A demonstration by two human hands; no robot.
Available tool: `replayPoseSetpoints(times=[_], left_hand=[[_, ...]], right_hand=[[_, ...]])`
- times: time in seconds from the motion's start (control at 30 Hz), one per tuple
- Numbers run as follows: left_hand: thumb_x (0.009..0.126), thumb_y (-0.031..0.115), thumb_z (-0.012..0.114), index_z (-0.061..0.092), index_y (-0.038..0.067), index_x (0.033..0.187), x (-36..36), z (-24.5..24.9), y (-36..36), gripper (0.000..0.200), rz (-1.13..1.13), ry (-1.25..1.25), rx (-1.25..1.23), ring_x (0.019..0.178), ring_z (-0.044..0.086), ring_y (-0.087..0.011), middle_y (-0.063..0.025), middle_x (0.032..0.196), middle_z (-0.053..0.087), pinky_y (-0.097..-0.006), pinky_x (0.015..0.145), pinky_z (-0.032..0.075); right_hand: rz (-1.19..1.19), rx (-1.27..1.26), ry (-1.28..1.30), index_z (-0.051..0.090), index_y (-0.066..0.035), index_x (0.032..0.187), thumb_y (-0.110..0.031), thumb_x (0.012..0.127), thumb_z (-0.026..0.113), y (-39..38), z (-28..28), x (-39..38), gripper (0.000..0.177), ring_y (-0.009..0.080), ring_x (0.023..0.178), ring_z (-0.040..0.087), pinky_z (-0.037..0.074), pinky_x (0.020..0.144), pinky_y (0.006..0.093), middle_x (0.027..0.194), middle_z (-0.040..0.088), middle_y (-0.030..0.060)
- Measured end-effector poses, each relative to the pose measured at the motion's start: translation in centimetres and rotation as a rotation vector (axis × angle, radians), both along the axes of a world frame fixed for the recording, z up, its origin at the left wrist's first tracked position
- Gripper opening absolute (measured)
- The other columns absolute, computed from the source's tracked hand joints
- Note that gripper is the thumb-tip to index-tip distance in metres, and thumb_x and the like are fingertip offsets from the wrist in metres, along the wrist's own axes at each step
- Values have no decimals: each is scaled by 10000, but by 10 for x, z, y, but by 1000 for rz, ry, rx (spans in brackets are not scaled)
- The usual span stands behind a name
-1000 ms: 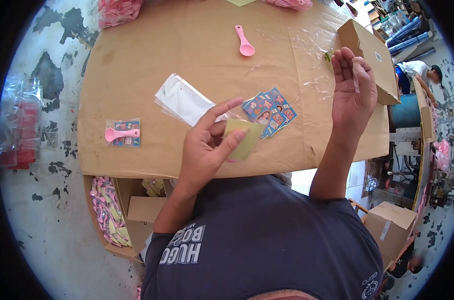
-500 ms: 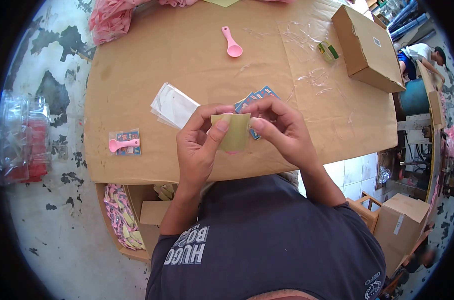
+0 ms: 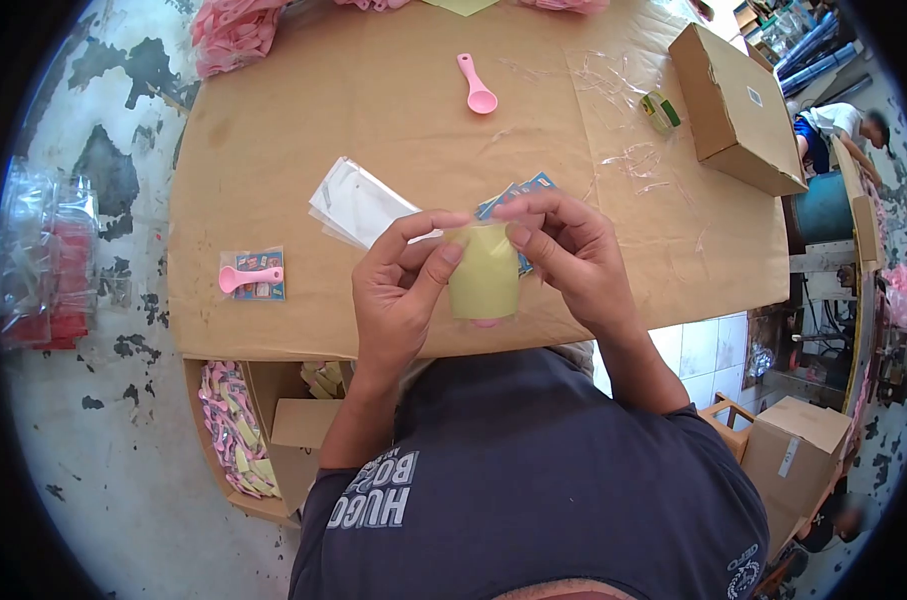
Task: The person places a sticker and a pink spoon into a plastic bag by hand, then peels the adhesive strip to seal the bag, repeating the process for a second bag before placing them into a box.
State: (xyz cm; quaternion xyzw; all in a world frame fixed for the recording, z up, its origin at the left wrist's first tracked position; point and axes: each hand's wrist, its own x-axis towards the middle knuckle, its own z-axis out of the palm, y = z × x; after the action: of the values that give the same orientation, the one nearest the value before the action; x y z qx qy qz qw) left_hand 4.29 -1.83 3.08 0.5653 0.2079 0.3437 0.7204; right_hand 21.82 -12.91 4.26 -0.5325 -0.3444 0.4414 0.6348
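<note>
A clear plastic bag with a yellow-green card (image 3: 484, 275) in it is held up between my hands over the table's near edge. A bit of pink, its kind mostly hidden, shows below the card. My left hand (image 3: 401, 285) pinches the bag's upper left corner. At the upper right corner, my right hand (image 3: 578, 265) closes thumb and finger on it. Behind my right fingers lie blue printed cards (image 3: 528, 190). Left of my hands is a stack of clear bags (image 3: 358, 205). Farther left, a pink measuring spoon (image 3: 253, 278) lies on a bagged printed card.
On the brown-covered table (image 3: 273, 130) are another pink spoon (image 3: 478, 90), a tape roll (image 3: 660, 112), plastic scraps (image 3: 633, 165) and a cardboard box (image 3: 738, 110). Pink bundles (image 3: 235, 35) lie at the far edge. A box of packed spoons (image 3: 235, 425) stands below left. Another person (image 3: 843, 130) bends at right.
The bag and card are now turned flatter toward me and sit slightly lower, with more of the card showing. Both hands keep their pinch near its top. The camera view has shifted slightly.
</note>
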Motion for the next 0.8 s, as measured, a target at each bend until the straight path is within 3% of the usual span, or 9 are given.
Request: replayPoseSetpoints(times=[0.13, 0.33, 0.43, 0.53, 0.6, 0.63, 0.7, 0.8], left_hand=[[1016, 10, 601, 628, -23, 1119, -5, -10, 4, 112, -1, -90, 44, 974, 655, -113, -104, 1062, 706, -256, 853, 508], [1011, -13, 526, 602, -15, 1091, -9, -8, 10, 111, -87, -227, -105, 928, 601, -90, -75, 1034, 649, -242, 798, 475], [1017, 7, 605, 575, 9, 1181, -11, -17, 12, 166, -91, -246, -163, 925, 666, -109, -99, 1006, 715, -254, 808, 527], [988, -8, 663, 513, 12, 1278, -6, -13, 7, 327, -64, -108, -38, 999, 689, -142, -132, 1057, 732, -277, 843, 550], [976, -15, 681, 476, 13, 1346, -2, -1, 4, 424, -88, -112, -87, 1045, 691, -160, -148, 1099, 735, -287, 875, 555], [964, -23, 698, 440, 14, 1414, -1, 3, 3, 521, -112, -118, -137, 1091, 692, -178, -164, 1142, 737, -297, 907, 560], [968, -28, 688, 432, 6, 1447, -2, 2, 4, 544, -173, -77, -145, 1106, 691, -185, -178, 1170, 730, -301, 927, 558], [966, -47, 677, 483, -19, 1460, -3, -3, 4, 531, -219, -13, -138, 1117, 690, -184, -182, 1211, 721, -303, 957, 550]], right_hand=[[16, 168, -10, 707, 1, 1073, -30, 1012, 616, 4, -6, -4, 114, 75, 851, 555, 435, 763, 244, 905, 625, 19], [71, 262, -300, 711, 2, 974, -10, 1004, 583, 3, 0, 4, 131, 100, 886, 552, 421, 791, 255, 950, 635, 43], [71, 260, -328, 698, -4, 931, -3, 973, 625, 3, 2, 2, 84, 80, 852, 542, 415, 745, 236, 956, 627, 32], [45, 156, -323, 663, -11, 1028, 14, 955, 661, 3, -3, -5, 77, 55, 819, 534, 400, 688, 198, 952, 608, 16], [-47, 238, -156, 586, -30, 1186, 18, 950, 692, 7, -6, -10, 263, 26, 750, 502, 375, 626, 170, 954, 588, 3], [-49, 238, -153, 586, -30, 1186, 18, 950, 692, 8, -5, -11, 263, 26, 750, 502, 375, 626, 170, 954, 588, 3], [-91, 283, -29, 507, -42, 1293, 9, 949, 716, 10, -1, -12, 405, 23, 747, 513, 399, 611, 186, 958, 587, 1], [-74, 338, -11, 491, -44, 1315, -2, 935, 741, 9, -2, -9, 457, 22, 757, 550, 453, 611, 219, 966, 607, 10]])
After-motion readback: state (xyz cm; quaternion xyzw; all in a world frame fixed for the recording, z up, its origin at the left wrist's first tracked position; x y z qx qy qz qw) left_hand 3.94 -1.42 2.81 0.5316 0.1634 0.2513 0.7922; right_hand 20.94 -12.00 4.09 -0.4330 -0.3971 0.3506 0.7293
